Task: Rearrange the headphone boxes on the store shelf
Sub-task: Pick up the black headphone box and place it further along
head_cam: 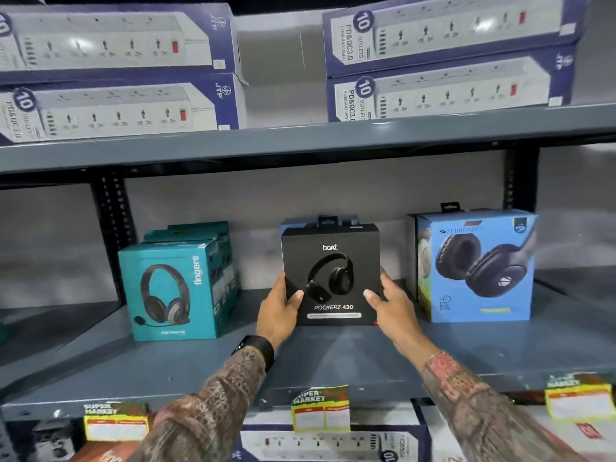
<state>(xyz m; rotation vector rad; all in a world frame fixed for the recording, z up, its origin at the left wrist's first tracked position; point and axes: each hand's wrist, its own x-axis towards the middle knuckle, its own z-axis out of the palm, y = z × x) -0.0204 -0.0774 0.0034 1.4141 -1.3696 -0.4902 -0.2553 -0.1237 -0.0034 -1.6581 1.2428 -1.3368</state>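
A black headphone box [330, 261] marked "boat Rockerz 430" stands upright in the middle of the grey shelf [333, 358]. My left hand [279, 311] grips its lower left edge and my right hand [390, 305] grips its lower right edge. Behind it a blue box [300, 223] peeks out, mostly hidden. A teal "fingers" headset box [173, 288] stands to the left, with another teal box [186, 230] behind it. A light blue headphone box [476, 265] stands to the right.
The shelf above [300, 141] carries stacked blue-and-white power strip boxes [116, 71] on both sides. Black shelf uprights [113, 221] flank the bay. Yellow price tags [320, 408] hang on the shelf's front edge, and more boxes sit below.
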